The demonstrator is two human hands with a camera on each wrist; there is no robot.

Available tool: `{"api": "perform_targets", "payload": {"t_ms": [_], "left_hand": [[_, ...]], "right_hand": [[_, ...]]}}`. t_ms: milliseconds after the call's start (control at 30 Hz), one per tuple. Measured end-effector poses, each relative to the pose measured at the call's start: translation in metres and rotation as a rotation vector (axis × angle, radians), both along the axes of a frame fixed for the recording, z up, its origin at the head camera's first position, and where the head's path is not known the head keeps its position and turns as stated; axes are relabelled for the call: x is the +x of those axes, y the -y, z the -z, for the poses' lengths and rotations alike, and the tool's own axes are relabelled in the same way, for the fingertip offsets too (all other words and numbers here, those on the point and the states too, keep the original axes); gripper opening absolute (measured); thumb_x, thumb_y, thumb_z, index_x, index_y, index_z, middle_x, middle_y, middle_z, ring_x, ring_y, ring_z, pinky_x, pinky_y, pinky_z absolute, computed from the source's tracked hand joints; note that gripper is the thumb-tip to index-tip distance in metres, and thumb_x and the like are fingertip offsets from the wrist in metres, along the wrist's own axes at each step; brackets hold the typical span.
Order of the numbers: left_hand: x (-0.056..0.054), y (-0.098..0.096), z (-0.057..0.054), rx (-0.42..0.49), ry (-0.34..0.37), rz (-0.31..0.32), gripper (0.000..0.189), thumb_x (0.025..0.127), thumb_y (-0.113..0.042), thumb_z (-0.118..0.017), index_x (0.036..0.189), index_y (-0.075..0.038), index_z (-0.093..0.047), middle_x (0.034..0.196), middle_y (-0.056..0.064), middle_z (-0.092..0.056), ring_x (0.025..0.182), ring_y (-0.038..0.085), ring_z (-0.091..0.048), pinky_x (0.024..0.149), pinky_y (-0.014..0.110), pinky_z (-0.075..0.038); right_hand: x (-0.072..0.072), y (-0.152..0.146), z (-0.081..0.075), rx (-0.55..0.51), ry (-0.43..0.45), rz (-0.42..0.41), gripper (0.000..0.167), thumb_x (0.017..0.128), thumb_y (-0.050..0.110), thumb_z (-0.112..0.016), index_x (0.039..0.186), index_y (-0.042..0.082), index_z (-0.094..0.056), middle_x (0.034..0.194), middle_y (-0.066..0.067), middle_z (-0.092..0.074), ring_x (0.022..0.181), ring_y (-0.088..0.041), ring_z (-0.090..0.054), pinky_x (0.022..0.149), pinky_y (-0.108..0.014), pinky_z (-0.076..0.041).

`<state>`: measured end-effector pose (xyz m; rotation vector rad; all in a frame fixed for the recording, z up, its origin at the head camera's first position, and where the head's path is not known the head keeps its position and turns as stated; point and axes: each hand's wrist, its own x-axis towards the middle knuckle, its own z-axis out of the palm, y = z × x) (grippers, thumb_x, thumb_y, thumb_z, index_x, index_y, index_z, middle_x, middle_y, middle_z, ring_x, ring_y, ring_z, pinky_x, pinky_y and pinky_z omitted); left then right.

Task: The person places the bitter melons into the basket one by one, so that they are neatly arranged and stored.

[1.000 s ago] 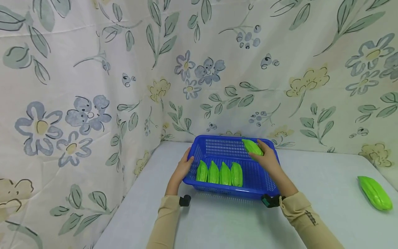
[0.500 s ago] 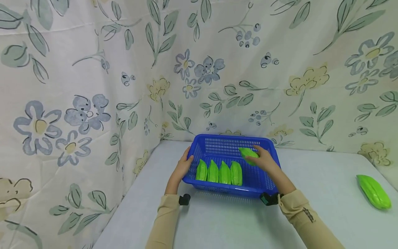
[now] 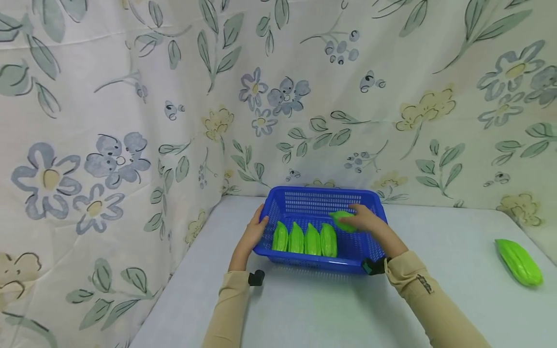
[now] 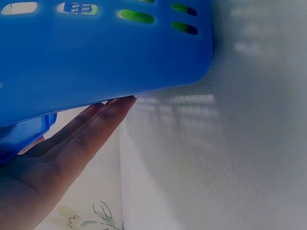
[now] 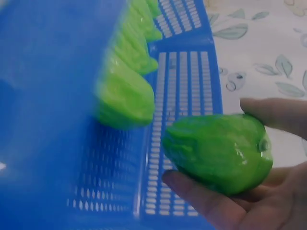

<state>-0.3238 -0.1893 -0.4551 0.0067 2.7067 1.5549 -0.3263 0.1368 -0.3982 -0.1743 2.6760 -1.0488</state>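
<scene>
A blue plastic basket (image 3: 313,260) with slotted walls stands toward the back of the table. My left hand (image 3: 253,233) holds its left side, thumb at the rim and fingers along the outer wall (image 4: 96,57). Above the basket's right half, my right hand (image 3: 369,221) grips a bright green, ridged bitter melon (image 5: 218,151) between thumb and fingers. The melon's narrow end points left, toward the others. Several similar bitter melons (image 3: 296,238) lie side by side along the basket's front left, pointed ends to the back.
One more bitter melon (image 3: 519,263) lies alone on the white table (image 3: 452,251), far to the right. A floral cloth (image 3: 322,140) hangs behind and to the left of the table.
My right hand has moved left and lower over the basket with the bitter melon, which now lies more level. My left hand keeps its hold on the basket.
</scene>
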Motion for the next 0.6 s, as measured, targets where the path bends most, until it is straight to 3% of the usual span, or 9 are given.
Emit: {"api": "perform_targets", "payload": {"t_ms": [167,300,600], "left_hand": [[0.001,0.001,-0.001,-0.006,-0.002,-0.002,0.057,0.106,-0.027,-0.035,0.157,-0.013,-0.016,0.162,0.020,-0.021,0.149,0.043,-0.019,0.118,0.064,-0.018],[0.001,0.001,-0.001,-0.006,0.001,-0.002,0.057,0.106,-0.027,-0.035,0.157,-0.013,-0.017,0.162,0.019,-0.020,0.149,0.043,-0.018,0.118,0.064,-0.018],[0.000,0.000,0.001,-0.001,-0.009,0.005,0.057,0.106,-0.026,-0.036,0.157,-0.012,-0.017,0.162,0.020,-0.020,0.149,0.044,-0.018,0.118,0.064,-0.018]], "right_hand": [[-0.005,0.001,-0.005,-0.012,0.055,-0.012,0.081,0.092,0.036,-0.064,0.147,-0.012,-0.028,0.149,-0.039,-0.029,0.125,-0.049,-0.049,0.088,-0.046,-0.057],[0.004,0.006,-0.014,-0.034,0.106,0.002,0.077,0.094,0.023,-0.061,0.148,-0.015,-0.021,0.150,-0.040,-0.025,0.127,-0.051,-0.048,0.091,-0.050,-0.055],[0.012,0.008,-0.013,-0.085,0.190,-0.016,0.074,0.097,0.018,-0.056,0.148,-0.016,-0.015,0.153,-0.039,-0.016,0.132,-0.055,-0.040,0.093,-0.053,-0.054]]}}
